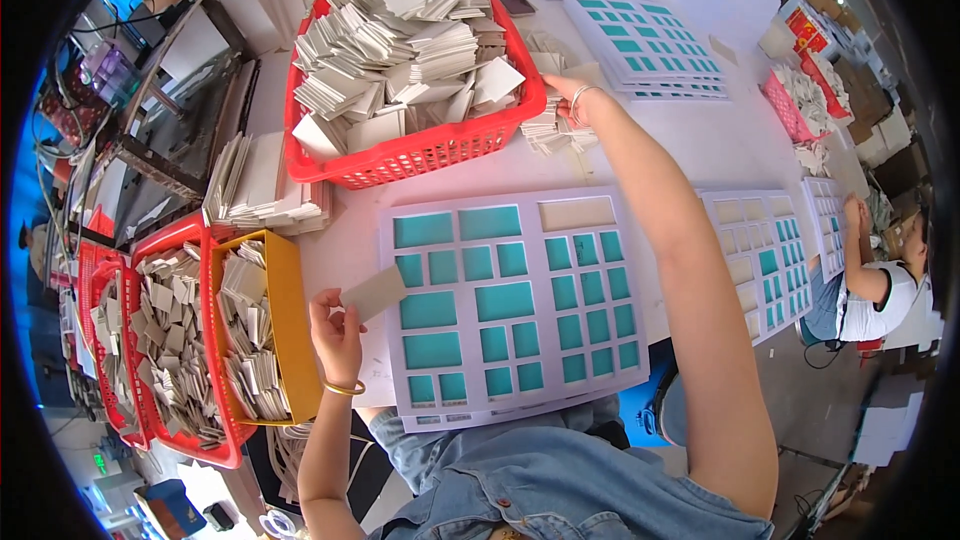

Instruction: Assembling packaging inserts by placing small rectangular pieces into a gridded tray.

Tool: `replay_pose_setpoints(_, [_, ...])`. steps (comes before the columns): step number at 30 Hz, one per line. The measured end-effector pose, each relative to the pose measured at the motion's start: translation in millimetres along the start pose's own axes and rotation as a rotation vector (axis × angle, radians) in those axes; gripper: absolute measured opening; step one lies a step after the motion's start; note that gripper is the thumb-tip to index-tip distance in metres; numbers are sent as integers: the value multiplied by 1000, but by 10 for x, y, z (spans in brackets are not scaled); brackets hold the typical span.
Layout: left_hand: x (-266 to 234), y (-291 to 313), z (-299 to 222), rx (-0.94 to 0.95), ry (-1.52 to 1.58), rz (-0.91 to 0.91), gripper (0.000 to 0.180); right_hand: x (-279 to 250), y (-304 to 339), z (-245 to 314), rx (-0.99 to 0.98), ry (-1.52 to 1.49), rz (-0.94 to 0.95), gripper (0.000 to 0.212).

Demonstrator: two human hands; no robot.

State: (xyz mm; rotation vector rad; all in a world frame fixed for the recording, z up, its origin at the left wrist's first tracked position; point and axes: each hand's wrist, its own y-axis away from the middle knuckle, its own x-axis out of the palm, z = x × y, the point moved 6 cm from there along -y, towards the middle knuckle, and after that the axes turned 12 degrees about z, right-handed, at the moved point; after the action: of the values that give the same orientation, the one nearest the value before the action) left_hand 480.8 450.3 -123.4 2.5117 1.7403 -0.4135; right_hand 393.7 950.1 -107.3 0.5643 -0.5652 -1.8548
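Note:
A plain greyish-beige card piece is pinched in my left hand, its far end over the left edge of a white panel. That panel lies before me on a stack of panels and has rectangular windows, nearly all showing turquoise; the wide one at top right shows beige. My right hand reaches far forward to loose card pieces beside the red basket. Its fingers look apart and touch or hover over the pieces; their tips are partly hidden. The basket is heaped with similar pieces.
More windowed panels lie at the far right, another stack nearer. A yellow box and red baskets of card pieces stand at left. A dark metal frame rises behind them. Another person works at far right.

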Motion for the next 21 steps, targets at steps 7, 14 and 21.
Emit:
replay_pose_setpoints(7, [-74, 131, -8, -17, -13, -13, 25, -132, -307, -125, 22, -171, 48, 36])
replay_pose_setpoints(14, [-113, 262, -51, -26, 21, -34, 25, -559, 78, -50, -14, -50, 48, 44])
replay_pose_setpoints(21, [-222, 638, -93, -19, 177, -133, 28, -661, 1221, -7, -254, -29, 363, 60])
